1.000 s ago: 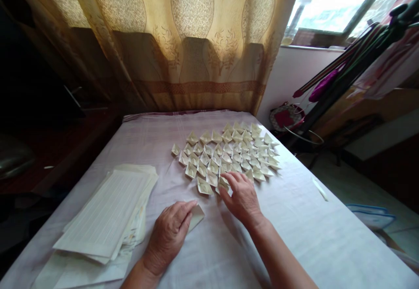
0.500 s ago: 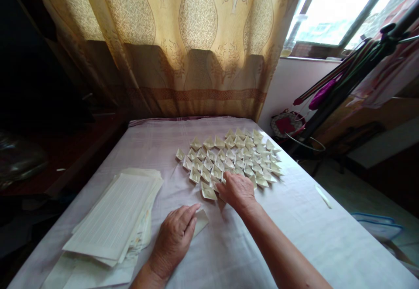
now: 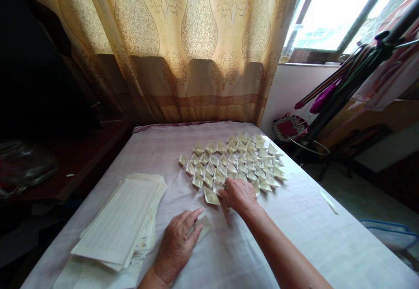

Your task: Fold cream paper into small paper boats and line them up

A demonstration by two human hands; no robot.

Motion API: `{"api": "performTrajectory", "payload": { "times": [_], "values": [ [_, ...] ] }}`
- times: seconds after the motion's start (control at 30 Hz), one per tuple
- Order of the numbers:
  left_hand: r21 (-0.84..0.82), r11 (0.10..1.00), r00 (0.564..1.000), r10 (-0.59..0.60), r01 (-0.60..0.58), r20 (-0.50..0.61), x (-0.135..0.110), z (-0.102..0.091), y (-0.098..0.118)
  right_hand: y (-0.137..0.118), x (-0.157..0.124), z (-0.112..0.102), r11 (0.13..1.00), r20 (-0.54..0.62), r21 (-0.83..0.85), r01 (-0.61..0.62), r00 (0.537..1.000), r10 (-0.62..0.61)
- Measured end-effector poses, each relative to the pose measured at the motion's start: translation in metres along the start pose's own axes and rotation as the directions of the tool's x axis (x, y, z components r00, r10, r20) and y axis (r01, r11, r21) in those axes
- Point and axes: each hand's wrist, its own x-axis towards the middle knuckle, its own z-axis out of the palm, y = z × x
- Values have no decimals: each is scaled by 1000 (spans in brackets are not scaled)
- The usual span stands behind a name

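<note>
A cluster of folded paper boats (image 3: 219,176) covers the right middle of the bed-like surface, set in uneven rows. My right hand (image 3: 240,195) is at the near edge of this cluster. Its fingers are bent down around a paper boat, which is mostly hidden below the palm. Just left of those fingers sits another boat (image 3: 211,196), slightly apart from the others. My left hand (image 3: 178,241) rests nearer to me, its thumb and forefinger spread apart. A small folded piece of paper (image 3: 205,225) lies flat beside and partly under its fingertips.
On the left is a stack of lined paper sheets (image 3: 121,223), uneven at the edges. A thin white strip (image 3: 329,202) lies near the right edge of the sheet-covered surface (image 3: 288,232). Behind hangs a patterned curtain (image 3: 199,40); a dark stand (image 3: 356,84) leans at the right.
My left thumb has parted from the forefinger, showing more of the folded paper. My right hand stays at the cluster's near edge. The view has tilted up slightly.
</note>
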Motion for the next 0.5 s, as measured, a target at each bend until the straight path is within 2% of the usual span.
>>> {"api": "performTrajectory", "payload": {
  "times": [0.17,0.3,0.43,0.5],
  "values": [
    [-19,1000,999,-16,17,43,1,-2,1,6,-5,2,999,-74,36,11,997,-9],
    [-22,1000,998,-8,9,58,4,-4,3,15,-16,7,982,-191,188,21,982,16],
    [-20,1000,997,-11,13,79,6,-6,6,16,-36,20,928,-354,331,170,934,-44],
    [-32,999,994,-27,31,102,6,-6,7,14,-43,26,901,-426,339,272,898,-111]
  ]
}}
